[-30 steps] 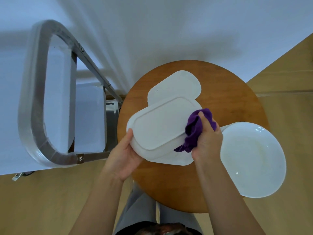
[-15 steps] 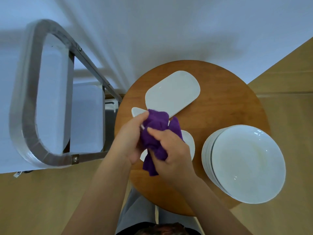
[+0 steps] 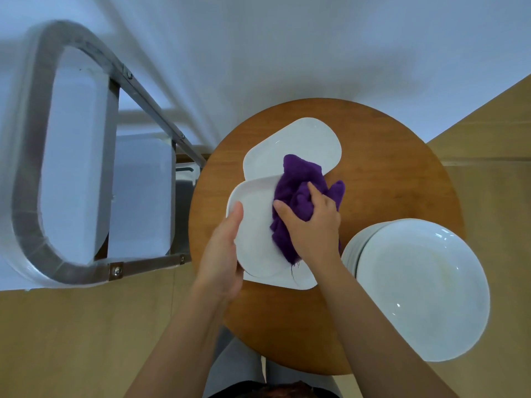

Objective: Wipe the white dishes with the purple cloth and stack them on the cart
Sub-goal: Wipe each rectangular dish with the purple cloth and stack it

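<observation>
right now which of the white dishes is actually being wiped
The rounded rectangular dish gripped at its left edge by the left hand; the right hand presses the purple cloth on it. The other rectangular dish and round stack lie untouched.

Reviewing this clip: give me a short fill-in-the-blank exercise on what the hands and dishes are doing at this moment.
1. The right hand presses the ____ cloth onto the held dish.
2. The left hand grips that dish by its ____ edge.
3. The stack of round plates sits on the ____ side of the round wooden table.

Missing words: purple; left; right
</observation>
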